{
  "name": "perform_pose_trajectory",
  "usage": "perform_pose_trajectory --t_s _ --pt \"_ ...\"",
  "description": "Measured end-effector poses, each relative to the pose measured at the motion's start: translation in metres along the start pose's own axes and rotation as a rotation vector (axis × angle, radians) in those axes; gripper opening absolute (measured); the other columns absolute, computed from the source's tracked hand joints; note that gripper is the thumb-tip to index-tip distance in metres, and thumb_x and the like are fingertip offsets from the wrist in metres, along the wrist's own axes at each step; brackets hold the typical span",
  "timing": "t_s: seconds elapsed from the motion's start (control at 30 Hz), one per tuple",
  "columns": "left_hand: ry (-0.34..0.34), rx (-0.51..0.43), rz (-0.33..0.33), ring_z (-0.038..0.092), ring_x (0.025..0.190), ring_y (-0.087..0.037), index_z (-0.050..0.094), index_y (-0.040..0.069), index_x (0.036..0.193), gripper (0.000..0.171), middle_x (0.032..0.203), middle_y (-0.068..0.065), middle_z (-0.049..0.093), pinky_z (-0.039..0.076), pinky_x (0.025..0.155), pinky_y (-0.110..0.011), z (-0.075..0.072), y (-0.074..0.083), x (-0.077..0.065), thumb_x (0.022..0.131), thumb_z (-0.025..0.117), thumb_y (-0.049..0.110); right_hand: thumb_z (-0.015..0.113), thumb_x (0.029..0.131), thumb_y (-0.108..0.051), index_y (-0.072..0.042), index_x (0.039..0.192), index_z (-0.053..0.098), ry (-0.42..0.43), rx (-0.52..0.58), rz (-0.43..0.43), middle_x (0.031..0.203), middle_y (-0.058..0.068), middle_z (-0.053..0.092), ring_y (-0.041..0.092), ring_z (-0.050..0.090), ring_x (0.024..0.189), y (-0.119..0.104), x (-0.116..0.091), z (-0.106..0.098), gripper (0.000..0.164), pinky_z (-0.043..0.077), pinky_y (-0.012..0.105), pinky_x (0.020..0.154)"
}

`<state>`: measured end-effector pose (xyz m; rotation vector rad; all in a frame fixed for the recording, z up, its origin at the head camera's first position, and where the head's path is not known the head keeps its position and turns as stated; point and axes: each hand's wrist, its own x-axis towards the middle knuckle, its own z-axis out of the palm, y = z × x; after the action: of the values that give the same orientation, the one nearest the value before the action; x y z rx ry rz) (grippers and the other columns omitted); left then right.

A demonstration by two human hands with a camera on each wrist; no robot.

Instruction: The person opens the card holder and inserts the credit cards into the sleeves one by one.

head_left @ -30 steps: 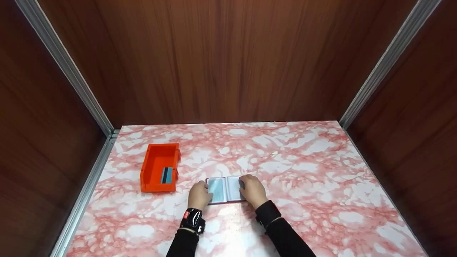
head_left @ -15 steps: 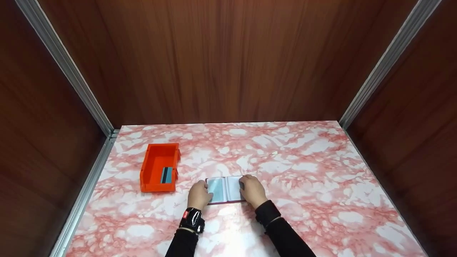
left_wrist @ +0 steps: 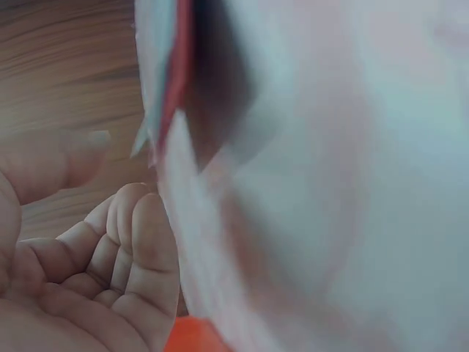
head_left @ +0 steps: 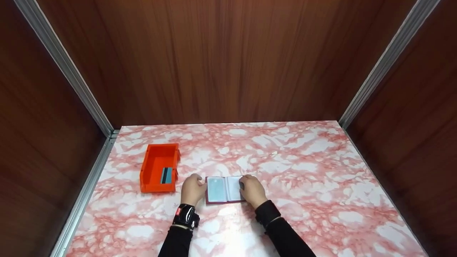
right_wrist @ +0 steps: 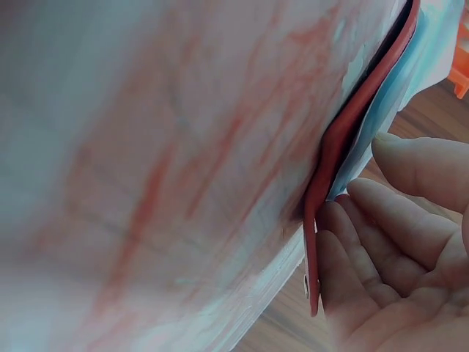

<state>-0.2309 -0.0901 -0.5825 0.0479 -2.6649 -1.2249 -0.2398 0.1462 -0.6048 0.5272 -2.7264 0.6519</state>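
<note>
Shows, at lower centre of the head view, one left hand (head_left: 192, 190), one right hand (head_left: 253, 191), two wristbands (head_left: 185, 216) and one booklet (head_left: 216, 190); at left, one orange bin (head_left: 158, 157) with at least one blue card (head_left: 169, 175); at top and sides, three wooden panels (head_left: 217, 60).

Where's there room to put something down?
Bare table lies between the open booklet and back wall, and from the right hand to the right wall. It's crowded where the left hand sits between booklet and orange bin.
</note>
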Motion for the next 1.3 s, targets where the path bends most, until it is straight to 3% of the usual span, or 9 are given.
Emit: perform_pose_trajectory --t_s 0.37,0.63,0.8,1.07,1.3 --pt "0.123 0.031 0.058 0.061 0.072 -0.029 0.067 -0.003 0.098 0.02 0.076 -0.007 0.062 0.05 0.069 -0.044 -0.043 0.014 0.017 0.081 0.074 0.006 0.078 0.072 0.002 0.0 0.09 0.069 -0.002 -0.006 0.004 0.096 0.014 0.064 0.036 0.063 0.089 0.0 0.0 0.0 0.02 0.053 0.044 0.077" --pt "0.257 0.026 0.018 0.061 0.081 -0.035 0.067 -0.004 0.097 0.017 0.081 -0.014 0.064 0.048 0.075 -0.047 -0.07 0.006 0.029 0.083 0.069 0.004 0.078 0.072 0.002 0.0 0.09 0.069 -0.015 -0.014 0.009 0.095 0.014 0.064 0.036 0.063 0.088 -0.002 0.0 -0.001 0.02 0.052 0.045 0.078" --pt "0.34 0.042 -0.006 0.059 0.083 -0.038 0.065 -0.005 0.094 0.013 0.082 -0.017 0.061 0.046 0.078 -0.049 -0.078 -0.004 0.033 0.083 0.067 0.002 0.078 0.072 0.002 0.0 0.091 0.07 -0.022 -0.012 0.011 0.097 0.015 0.064 0.036 0.063 0.089 -0.002 0.0 -0.001 0.021 0.052 0.045 0.079" --pt "0.307 0.089 -0.125 0.057 0.099 -0.046 0.062 -0.012 0.108 0.023 0.101 -0.029 0.062 0.044 0.09 -0.052 -0.079 -0.028 0.035 0.088 0.062 0.0 0.077 0.072 0.002 0.0 0.091 0.07 -0.018 -0.01 -0.001 0.097 0.015 0.064 0.036 0.063 0.088 0.0 0.0 -0.001 0.02 0.053 0.045 0.078" --pt "0.224 0.175 -0.181 0.057 0.099 -0.05 0.062 -0.012 0.107 0.022 0.102 -0.032 0.061 0.044 0.089 -0.055 -0.078 -0.042 0.037 0.09 0.06 0.002 0.077 0.073 0.002 0.0 0.093 0.071 -0.023 0.005 0.008 0.097 0.015 0.064 0.037 0.063 0.089 -0.001 0.0 0.0 0.02 0.053 0.046 0.079"
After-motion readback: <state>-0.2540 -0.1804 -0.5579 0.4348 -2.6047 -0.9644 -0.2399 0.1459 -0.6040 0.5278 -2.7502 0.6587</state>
